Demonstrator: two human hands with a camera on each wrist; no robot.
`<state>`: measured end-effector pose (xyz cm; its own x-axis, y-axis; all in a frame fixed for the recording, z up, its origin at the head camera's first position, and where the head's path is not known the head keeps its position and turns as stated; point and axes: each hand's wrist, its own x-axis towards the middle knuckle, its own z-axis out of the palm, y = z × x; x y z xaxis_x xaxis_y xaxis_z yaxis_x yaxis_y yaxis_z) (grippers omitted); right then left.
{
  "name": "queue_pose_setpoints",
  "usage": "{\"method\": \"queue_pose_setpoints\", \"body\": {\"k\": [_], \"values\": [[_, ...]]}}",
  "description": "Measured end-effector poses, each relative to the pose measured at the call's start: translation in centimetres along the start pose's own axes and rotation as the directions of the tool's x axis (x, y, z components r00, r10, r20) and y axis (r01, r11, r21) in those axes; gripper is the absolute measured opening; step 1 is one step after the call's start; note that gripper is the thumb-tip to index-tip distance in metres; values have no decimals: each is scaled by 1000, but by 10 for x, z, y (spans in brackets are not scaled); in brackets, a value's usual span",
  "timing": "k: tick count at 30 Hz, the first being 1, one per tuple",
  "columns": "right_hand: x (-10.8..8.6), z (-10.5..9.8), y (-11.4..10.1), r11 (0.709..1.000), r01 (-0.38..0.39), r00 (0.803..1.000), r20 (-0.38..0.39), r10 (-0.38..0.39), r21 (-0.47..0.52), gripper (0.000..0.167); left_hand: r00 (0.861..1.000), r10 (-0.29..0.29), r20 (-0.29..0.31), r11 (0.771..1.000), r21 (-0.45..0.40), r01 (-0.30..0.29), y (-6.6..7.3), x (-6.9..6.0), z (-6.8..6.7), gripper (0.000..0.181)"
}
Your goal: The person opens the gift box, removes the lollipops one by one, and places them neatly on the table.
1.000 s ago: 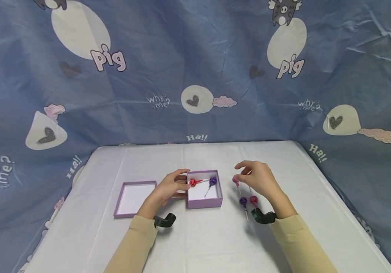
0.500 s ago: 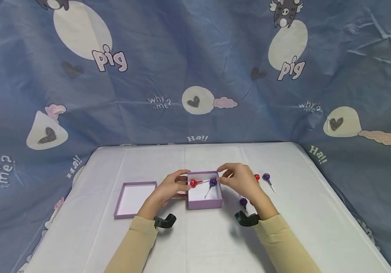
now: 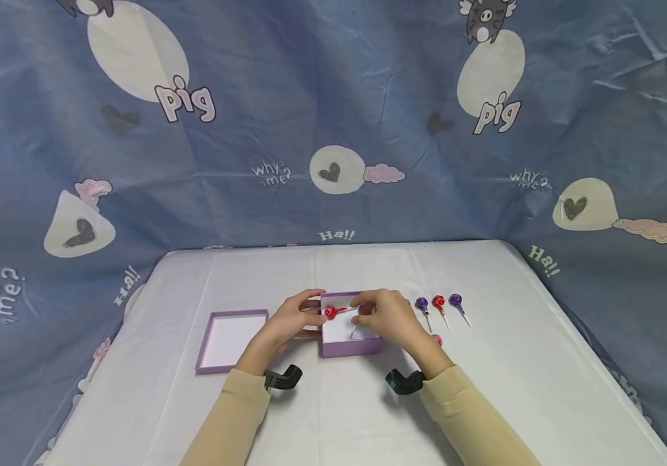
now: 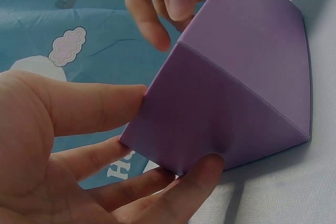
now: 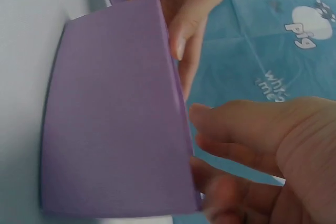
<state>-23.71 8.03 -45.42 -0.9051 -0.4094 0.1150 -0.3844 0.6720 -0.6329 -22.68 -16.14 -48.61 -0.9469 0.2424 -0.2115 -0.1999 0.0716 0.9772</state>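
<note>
An uncovered purple box point(image 3: 350, 349) with a white inside stands on the table. My left hand point(image 3: 287, 320) holds its left side, thumb and fingers spread round a corner in the left wrist view. Inside lie a red lollipop point(image 3: 330, 313) and a purple lollipop, the latter mostly hidden by my right hand point(image 3: 388, 317). That hand reaches over the box's right wall with bent fingers. In the right wrist view a white sliver like a lollipop stick point(image 5: 278, 180) shows by its palm; the candy end is hidden.
A shallow purple-rimmed lid point(image 3: 201, 349) lies left of the box. To the right, a purple lollipop point(image 3: 422, 303), a red lollipop point(image 3: 439, 301) and another purple lollipop point(image 3: 456, 299) stand in a row. A pink lollipop point(image 3: 437, 339) is partly hidden by my right wrist.
My right hand has moved left from above the loose lollipops, past the box's right wall, to over its inside. My left hand and the box have stayed put.
</note>
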Motion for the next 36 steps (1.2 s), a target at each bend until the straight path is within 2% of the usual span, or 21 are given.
{"method": "queue_pose_setpoints", "body": {"k": [8, 14, 17, 23, 28, 36], "values": [[-2, 7, 2, 992, 60, 998, 12, -59, -113, 23, 1000, 2, 8, 1000, 5, -2, 1, 1, 2, 70], [-1, 9, 5, 988, 56, 998, 27, -52, -146, 22, 1000, 1, 12, 1000, 10, -1, 2, 1, 3, 69], [0, 10, 6, 985, 54, 997, 71, -43, -162, 21, 1000, 1, 13, 1000, 9, -1, 3, 1, 2, 69], [4, 11, 5, 984, 48, 986, 168, -19, -173, 20, 1000, -8, 2, 1000, 15, 7, 1, 3, 0, 68], [7, 11, 8, 981, 66, 980, 197, -29, -182, 15, 1000, -8, 0, 1000, 10, 8, 0, 3, -1, 70], [7, 10, 10, 988, 54, 974, 227, -20, -145, 11, 1000, -10, 6, 1000, 10, 10, 0, 2, 0, 71]]}}
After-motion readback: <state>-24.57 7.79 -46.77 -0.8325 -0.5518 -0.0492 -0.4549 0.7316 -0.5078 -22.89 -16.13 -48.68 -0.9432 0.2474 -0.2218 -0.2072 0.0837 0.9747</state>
